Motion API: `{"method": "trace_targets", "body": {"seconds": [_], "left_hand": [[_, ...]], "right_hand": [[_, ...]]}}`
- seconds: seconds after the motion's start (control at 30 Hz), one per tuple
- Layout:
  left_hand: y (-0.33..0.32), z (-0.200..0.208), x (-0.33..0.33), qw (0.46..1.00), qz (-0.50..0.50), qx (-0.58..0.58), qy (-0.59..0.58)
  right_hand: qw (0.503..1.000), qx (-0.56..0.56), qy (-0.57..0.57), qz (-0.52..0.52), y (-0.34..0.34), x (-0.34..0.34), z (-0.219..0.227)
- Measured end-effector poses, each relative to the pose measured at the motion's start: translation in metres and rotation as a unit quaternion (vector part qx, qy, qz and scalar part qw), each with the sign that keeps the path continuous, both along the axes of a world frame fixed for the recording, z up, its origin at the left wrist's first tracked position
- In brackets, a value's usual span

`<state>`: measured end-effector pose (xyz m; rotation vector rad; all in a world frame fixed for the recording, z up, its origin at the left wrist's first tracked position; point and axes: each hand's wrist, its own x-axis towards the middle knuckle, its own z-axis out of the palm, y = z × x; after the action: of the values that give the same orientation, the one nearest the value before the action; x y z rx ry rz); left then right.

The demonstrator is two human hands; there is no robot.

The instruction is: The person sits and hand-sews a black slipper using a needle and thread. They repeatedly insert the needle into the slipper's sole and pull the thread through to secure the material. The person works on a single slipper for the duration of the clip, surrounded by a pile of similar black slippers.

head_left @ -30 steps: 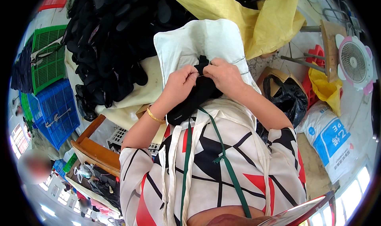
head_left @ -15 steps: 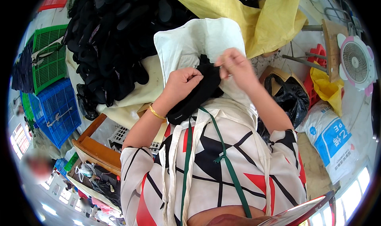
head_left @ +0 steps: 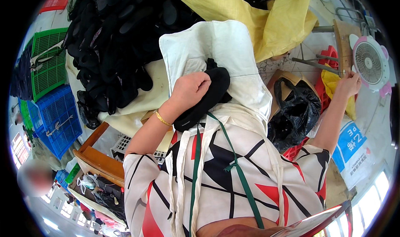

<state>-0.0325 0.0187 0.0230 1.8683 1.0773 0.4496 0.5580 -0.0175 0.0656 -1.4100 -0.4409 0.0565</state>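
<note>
My left hand (head_left: pixel 191 91) is closed round a black cloth shoe (head_left: pixel 200 108), which lies slantwise over my lap on a white apron (head_left: pixel 233 45). The fingers curl over its upper edge, and one end points down toward my waist. A second dark piece shows partly from beneath it. Far out to the right, my right hand (head_left: pixel 349 84) is held up with the fingertips pinched together, near the edge of a wooden board and a small fan. What the pinch holds is too small to make out.
A big heap of black shoes (head_left: pixel 112 41) lies at the back left, beside a yellow sack (head_left: pixel 258 24). To the right are a carton with a black plastic bag (head_left: pixel 298 116), a wooden board (head_left: pixel 345 41) and a pink-white fan (head_left: pixel 368 62). Blue (head_left: pixel 56 120) and green crates (head_left: pixel 48 62) stand left.
My right hand has swung away from the shoe, far out to the right, with its fingertips still pinched. My left hand keeps its hold on the shoe in nearly the same place.
</note>
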Motion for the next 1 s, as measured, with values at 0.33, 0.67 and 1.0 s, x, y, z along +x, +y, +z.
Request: {"method": "trace_targets", "body": {"seconds": [0.33, 0.67, 1.0], "left_hand": [[0.004, -0.002, 0.002, 0.963, -0.064, 0.241, 0.104], [0.016, -0.002, 0.008, 0.948, -0.126, 0.277, 0.096], [0.012, -0.013, 0.004, 1.000, -0.005, 0.021, 0.019]], "right_hand": [[0.922, -0.204, -0.329, -0.010, 0.006, -0.016, 0.054], [0.623, -0.357, -0.696, 0.022, 0.035, 0.026, 0.159], [0.644, -0.533, -0.544, -0.069, 0.055, 0.032, 0.116]]}}
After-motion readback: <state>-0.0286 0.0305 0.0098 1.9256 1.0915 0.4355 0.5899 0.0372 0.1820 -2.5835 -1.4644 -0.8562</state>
